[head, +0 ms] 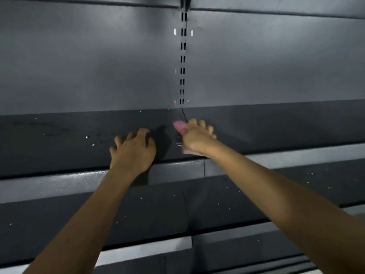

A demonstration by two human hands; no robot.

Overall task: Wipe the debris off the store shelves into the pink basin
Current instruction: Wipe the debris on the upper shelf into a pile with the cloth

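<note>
Both my arms reach onto the upper dark shelf (59, 147). My right hand (197, 138) is shut on a pink cloth (180, 125), which sticks out to the left of my fingers and below my palm, near the seam between two shelf boards. My left hand (133, 150) rests palm down on the shelf with its fingers curled and holds nothing that I can see. Small pale crumbs (89, 140) lie on the shelf left of my left hand, and a few sit just left of the cloth. The pink basin is not in view.
A grey back panel with a slotted upright (183, 56) rises behind the shelf. A lower dark shelf (217, 200) carries scattered pale crumbs, and another shelf (246, 252) sits below it. Grey price rails (59, 184) run along the shelf fronts.
</note>
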